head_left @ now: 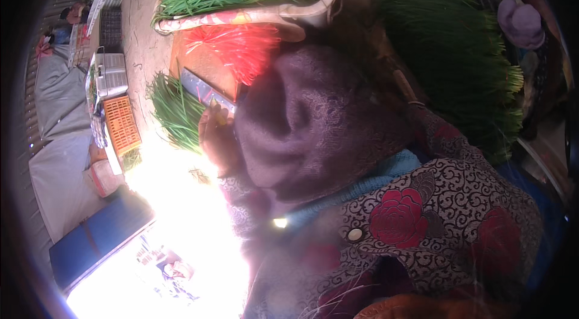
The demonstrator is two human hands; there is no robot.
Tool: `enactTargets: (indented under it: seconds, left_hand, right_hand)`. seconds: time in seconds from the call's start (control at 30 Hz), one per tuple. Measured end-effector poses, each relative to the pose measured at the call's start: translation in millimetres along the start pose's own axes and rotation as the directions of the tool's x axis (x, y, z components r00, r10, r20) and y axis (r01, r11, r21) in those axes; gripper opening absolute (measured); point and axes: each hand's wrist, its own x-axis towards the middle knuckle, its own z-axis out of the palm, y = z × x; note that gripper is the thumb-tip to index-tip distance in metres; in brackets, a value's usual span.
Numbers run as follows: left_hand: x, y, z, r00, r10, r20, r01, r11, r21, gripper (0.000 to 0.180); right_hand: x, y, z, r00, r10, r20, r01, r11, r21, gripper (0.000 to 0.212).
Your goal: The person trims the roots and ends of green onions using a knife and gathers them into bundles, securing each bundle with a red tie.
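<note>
My left hand point(218, 138) is at the left edge of the purple cloth point(313, 120) over my lap. Its fingers curl round the near end of a bundle of green chives point(175, 108), and a small yellowish spot shows at the fingertips. Just beyond the fingers lies a flat dark bar-shaped thing point(202, 88). Past the cloth on the right, my right hand point(405, 84) is in deep shadow below a band at the wrist. Its fingers cannot be made out. It is near a large heap of chives point(446, 60).
A fan of red plastic strips point(235, 47) lies on an orange-brown board. Beyond it stands a pale crate point(241, 17) full of chives. At left are an orange basket point(122, 126), a grey case point(112, 75) and a blue panel point(99, 237). Harsh sunlight washes out the lower left.
</note>
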Motion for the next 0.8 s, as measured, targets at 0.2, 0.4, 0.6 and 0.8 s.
enactTargets:
  seconds: [0.2,0.4,0.6,0.8]
  left_hand:
    - [-43.3,-54.8,4.1,0.965,-0.222,0.141,0.236,0.968,-0.085,0.023]
    - [-160.5,-170.0,37.9,0.818,-0.272,0.507,0.54,0.666,-0.515,0.041]
    - [-135.0,-92.9,30.4,0.778,-0.062,0.626,0.3,0.911,-0.283,0.045]
    - [-147.4,-154.8,36.5,0.868,0.094,0.488,0.406,0.433,-0.805,0.043]
  right_hand:
    - [-22.5,-5.2,-64.2,0.999,0.028,0.022,-0.025,0.995,-0.096,0.056]
    - [-28.6,-21.6,-120.7,0.997,0.03,0.075,-0.019,0.989,-0.144,0.056]
    - [-56.9,-31.1,-182.0,0.997,0.078,0.022,-0.071,0.975,-0.212,0.056]
    - [-55.4,-49.9,-206.9,0.999,0.039,0.016,-0.035,0.974,-0.222,0.056]
